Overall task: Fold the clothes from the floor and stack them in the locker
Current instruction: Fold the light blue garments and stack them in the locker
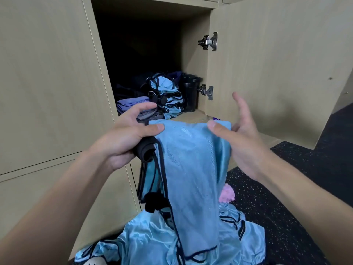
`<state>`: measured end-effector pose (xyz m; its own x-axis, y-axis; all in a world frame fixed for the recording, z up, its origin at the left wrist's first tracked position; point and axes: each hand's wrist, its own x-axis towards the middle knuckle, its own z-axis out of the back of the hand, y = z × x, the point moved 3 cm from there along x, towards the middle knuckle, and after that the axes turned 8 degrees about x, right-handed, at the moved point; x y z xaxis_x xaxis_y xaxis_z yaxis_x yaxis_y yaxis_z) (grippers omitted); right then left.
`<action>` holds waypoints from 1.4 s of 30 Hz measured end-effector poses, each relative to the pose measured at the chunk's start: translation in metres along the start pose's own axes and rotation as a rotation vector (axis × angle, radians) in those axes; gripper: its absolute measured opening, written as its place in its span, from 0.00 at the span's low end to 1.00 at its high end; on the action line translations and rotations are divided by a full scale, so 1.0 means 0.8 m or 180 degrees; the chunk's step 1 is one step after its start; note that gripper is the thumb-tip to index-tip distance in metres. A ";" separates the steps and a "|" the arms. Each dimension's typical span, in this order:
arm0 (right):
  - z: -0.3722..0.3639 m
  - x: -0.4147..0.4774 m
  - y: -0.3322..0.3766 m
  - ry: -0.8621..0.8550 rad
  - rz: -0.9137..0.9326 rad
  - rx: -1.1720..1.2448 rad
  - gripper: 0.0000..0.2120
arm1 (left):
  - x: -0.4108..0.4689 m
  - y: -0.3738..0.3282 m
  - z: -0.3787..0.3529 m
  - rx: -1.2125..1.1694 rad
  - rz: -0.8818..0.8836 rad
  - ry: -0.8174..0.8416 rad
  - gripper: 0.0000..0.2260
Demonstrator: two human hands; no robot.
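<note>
Left hand (126,138) grips light-blue satin garment (191,159) by its black band (145,153); right hand (246,142) spread wide, thumb touching the top edge. Folded blue clothes stack (168,98) at 12 o'clock.

Vantage: we see through one wide-angle camera worn on the head.
Facing: forward and down, at the open locker (193,60) and the floor (286,188) beneath it.
Nearness: close; the left hand (129,134), the right hand (242,138) and the blue garment (191,159) between them fill our mid-frame.
</note>
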<state>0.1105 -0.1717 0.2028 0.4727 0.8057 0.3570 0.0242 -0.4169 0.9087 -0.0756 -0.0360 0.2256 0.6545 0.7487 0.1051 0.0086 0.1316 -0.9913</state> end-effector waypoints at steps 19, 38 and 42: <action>-0.002 0.003 -0.003 -0.0397 -0.0074 0.0225 0.35 | -0.002 0.009 -0.019 0.0054 0.0028 0.0059 0.35; -0.018 0.005 -0.028 -0.0207 -0.0284 0.0033 0.44 | -0.022 0.039 -0.065 -0.1179 0.0273 -0.0412 0.48; 0.002 0.014 -0.020 -0.0207 -0.0596 -0.0224 0.38 | -0.015 0.032 -0.047 -0.1282 0.0111 -0.0794 0.40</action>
<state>0.1163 -0.1567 0.1917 0.5215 0.8365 0.1680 0.0563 -0.2301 0.9715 -0.0551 -0.0659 0.1963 0.4585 0.8878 0.0384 0.3145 -0.1218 -0.9414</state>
